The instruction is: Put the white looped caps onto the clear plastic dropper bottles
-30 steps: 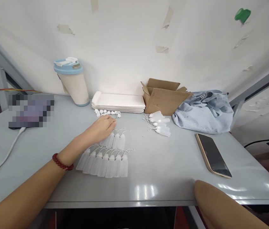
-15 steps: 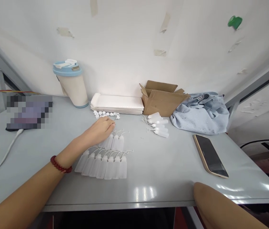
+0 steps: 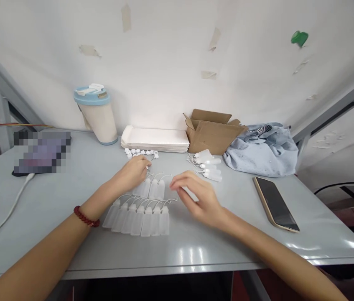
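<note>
My left hand (image 3: 135, 170), a dark red bracelet on its wrist, is closed at the fingertips on a small white cap (image 3: 147, 168). It hovers over the back row of translucent plastic bottles (image 3: 153, 189), covering part of that row. Nearer me lies a longer row of the same bottles (image 3: 148, 221), each with a thin white strap at its neck. My right hand (image 3: 195, 194) is just right of the rows, fingers curved and thumb slightly apart, with nothing visible in it. Several loose white caps (image 3: 142, 152) lie behind my left hand.
A pile of more bottles (image 3: 210, 165) lies before an open cardboard box (image 3: 212, 138). Also on the table are a stack of white trays (image 3: 156, 140), a cup with a blue lid (image 3: 97, 117), a pale blue cloth (image 3: 261, 152), a phone (image 3: 275, 205) and a cabled device (image 3: 42, 152).
My right hand has come in from the lower right, up to the bottle rows. My left hand has barely shifted, and a small white cap now shows at its fingertips.
</note>
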`<state>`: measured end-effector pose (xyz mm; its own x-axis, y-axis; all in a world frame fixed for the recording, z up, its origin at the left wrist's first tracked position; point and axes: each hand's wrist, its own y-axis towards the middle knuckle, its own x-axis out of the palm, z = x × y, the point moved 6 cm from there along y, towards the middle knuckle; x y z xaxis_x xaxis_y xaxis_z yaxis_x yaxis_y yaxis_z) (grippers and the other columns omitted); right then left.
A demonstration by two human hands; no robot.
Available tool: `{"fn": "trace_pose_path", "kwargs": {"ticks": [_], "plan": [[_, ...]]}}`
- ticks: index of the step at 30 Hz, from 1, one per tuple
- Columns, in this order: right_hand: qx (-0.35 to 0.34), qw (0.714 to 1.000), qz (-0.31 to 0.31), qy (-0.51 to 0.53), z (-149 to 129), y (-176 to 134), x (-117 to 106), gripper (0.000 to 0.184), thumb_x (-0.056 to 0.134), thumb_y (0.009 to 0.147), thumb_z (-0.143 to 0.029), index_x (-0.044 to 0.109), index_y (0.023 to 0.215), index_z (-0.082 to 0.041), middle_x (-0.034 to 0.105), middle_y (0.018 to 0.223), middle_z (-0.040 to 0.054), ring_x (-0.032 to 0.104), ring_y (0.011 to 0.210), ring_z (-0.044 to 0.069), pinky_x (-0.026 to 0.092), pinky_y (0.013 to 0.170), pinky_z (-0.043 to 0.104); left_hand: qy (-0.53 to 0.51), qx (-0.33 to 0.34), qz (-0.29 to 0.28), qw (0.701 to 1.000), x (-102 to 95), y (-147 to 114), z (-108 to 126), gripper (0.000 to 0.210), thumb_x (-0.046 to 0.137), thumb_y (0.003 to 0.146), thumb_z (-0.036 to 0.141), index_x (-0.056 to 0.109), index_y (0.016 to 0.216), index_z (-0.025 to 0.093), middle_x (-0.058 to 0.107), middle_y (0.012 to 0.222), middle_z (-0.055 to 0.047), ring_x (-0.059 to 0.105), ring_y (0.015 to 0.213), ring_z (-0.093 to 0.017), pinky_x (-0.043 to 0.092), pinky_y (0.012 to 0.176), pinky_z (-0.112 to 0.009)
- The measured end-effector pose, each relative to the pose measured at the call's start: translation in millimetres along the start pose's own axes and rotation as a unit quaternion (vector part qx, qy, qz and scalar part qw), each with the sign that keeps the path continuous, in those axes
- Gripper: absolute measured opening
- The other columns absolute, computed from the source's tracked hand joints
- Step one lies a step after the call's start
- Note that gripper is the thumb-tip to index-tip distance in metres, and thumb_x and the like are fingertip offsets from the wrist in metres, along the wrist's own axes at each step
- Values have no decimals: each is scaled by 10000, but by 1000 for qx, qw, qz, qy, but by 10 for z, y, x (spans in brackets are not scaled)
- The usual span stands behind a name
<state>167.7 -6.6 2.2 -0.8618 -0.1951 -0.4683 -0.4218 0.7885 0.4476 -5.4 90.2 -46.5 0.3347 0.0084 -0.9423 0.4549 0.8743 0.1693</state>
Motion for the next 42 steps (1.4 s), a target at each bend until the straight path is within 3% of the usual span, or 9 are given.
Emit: {"fn": "trace_pose_path", "kwargs": {"ticks": [2, 5, 8, 12, 17, 23, 27, 32, 42], "plan": [[144, 982, 27, 121, 275, -12, 42, 160, 521, 855, -189, 680, 842, -193, 668, 865, 49, 592, 791, 150, 464, 765, 320, 6, 0, -5, 1000, -11, 0, 7, 385, 327, 799, 96, 652, 1006, 90, 633, 1061, -162, 579, 1002, -267, 443, 905, -385], [313, 897, 44, 310, 571, -103, 173, 100, 625, 746, -196, 716, 785, -182, 687, 827, 34, 565, 699, 125, 443, 727, 295, 10, -6, -11, 1000, -31, -5, 8, 378, 330, 796, 84, 651, 995, 100, 635, 1048, -153, 587, 987, -265, 455, 865, -372], [342, 854, 48, 389, 605, -142, 203, 116, 678, 695, -204, 740, 789, -178, 705, 846, 46, 560, 684, 119, 436, 716, 286, 9, -15, -10, 1000, -53, -11, 7, 334, 365, 791, 102, 655, 957, 122, 646, 1003, -140, 597, 958, -271, 462, 831, -370], [364, 832, 42, 417, 551, -185, 188, 141, 694, 689, -206, 749, 814, -171, 722, 875, 71, 578, 664, 112, 450, 730, 292, 5, -29, 11, 999, -119, -15, 31, 289, 401, 805, 177, 644, 953, 130, 650, 974, -132, 603, 923, -274, 472, 802, -377], [359, 833, 34, 419, 487, -191, 167, 149, 695, 700, -212, 746, 831, -163, 729, 880, 78, 600, 663, 115, 467, 727, 285, -84, -72, 52, 993, -243, -45, 121, 244, 475, 766, 224, 634, 935, 147, 663, 949, -93, 627, 842, -228, 499, 785, -360], [354, 855, 28, 378, 443, -171, 136, 161, 721, 697, -256, 708, 814, -147, 716, 776, 49, 568, 601, 90, 452, 646, 236, -292, -134, 44, 946, -266, -115, 238, 251, 601, 700, 291, 644, 916, 171, 679, 938, -50, 643, 843, -212, 538, 726, -321], [342, 911, -75, 215, 373, -228, 241, 228, 745, 682, -325, 598, 666, -152, 569, 473, -39, 413, 407, 58, 315, 431, 191, -341, -134, 25, 930, -248, -135, 314, 243, 638, 687, 310, 652, 880, 164, 682, 874, -40, 642, 810, -206, 536, 706, -318], [264, 949, -172, 27, 253, -295, 394, 340, 687, 735, -331, 473, 537, -156, 454, 448, -62, 378, 412, 48, 283, 420, 177, -361, -128, 26, 923, -208, -150, 359, 261, 646, 690, 325, 650, 885, 153, 674, 880, -48, 633, 800, -201, 527, 703, -324], [301, 922, -214, -116, 234, -260, 331, 299, 645, 692, -314, 464, 508, -163, 469, 471, -47, 423, 459, 73, 286, 429, 191, -406, -133, 2, 904, -134, -151, 409, 259, 681, 686, 357, 672, 871, 177, 693, 959, -50, 622, 879, -212, 489, 799, -351]]}}
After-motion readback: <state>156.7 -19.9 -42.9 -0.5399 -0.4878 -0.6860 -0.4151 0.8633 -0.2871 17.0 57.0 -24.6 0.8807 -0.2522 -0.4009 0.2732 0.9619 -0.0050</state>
